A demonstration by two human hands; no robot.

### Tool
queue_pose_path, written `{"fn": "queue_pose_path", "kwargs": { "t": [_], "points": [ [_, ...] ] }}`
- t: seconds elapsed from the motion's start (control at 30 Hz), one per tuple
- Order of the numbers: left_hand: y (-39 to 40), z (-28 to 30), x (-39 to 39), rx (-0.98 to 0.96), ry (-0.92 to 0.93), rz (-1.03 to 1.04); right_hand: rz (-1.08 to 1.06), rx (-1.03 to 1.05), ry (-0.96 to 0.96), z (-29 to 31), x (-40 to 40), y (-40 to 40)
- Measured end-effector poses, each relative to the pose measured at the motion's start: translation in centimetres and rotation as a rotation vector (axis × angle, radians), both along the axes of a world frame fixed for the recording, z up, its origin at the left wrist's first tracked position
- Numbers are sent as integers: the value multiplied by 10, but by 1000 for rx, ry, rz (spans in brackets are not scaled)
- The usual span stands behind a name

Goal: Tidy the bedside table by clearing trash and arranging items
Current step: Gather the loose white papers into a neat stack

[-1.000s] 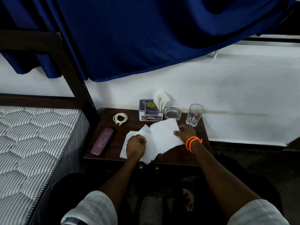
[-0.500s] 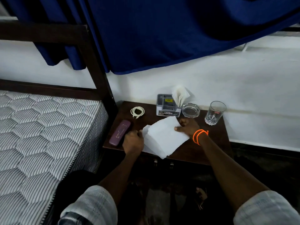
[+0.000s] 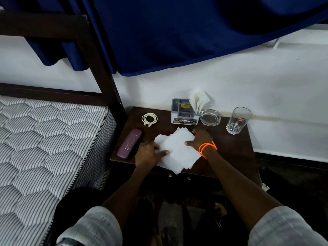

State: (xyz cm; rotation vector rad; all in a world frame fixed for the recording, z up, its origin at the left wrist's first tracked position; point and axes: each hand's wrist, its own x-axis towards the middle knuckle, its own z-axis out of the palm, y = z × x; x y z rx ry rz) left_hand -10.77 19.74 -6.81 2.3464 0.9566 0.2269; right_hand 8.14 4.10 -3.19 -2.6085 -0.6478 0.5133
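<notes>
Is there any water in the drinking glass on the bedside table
No, the drinking glass looks empty, standing upright at the right end of the bedside table.

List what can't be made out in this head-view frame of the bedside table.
- Table surface beneath the white tissues: covered by them.
- Left hand and right hand fingertips: partly tucked around the tissues.
- Print on the purple case: too small.
- Grey organiser compartments: too dark to see the contents.
- Floor under the table: in shadow.

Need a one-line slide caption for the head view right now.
Both hands, left and right, gather white tissues on the bedside table near a glass.
</notes>
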Motion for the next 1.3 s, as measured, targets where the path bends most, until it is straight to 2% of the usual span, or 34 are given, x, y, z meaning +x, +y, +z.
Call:
{"fn": "queue_pose_path", "kwargs": {
  "t": [0.13, 0.33, 0.5, 0.8, 0.93, 1.1, 1.2, 1.3],
  "points": [
    [1, 2, -2, -13, 46, -42, -11, -2, 78, 3, -1, 6],
    [0, 4, -5, 15, 45, -63, 9, -102, 73, 7, -4, 9],
    [0, 6, -7, 31, 40, -54, 66, -24, 91, 8, -6, 10],
    [-1, 11, -13, 47, 42, -49, -8, 96, 120, 32, 15, -14],
    [-6, 14, -16, 55, 14, -28, -156, 319, 275, 43, 23, -33],
    [-14, 20, -23, 66, 0, -32, -243, 550, 410, 55, 12, -39],
    [-15, 21, -28, 75, -4, -38, -266, 617, 572, 54, 0, -33],
    [-15, 20, -32, 95, -11, -44, -222, 574, 602, 46, -12, -25]
  ]
}}
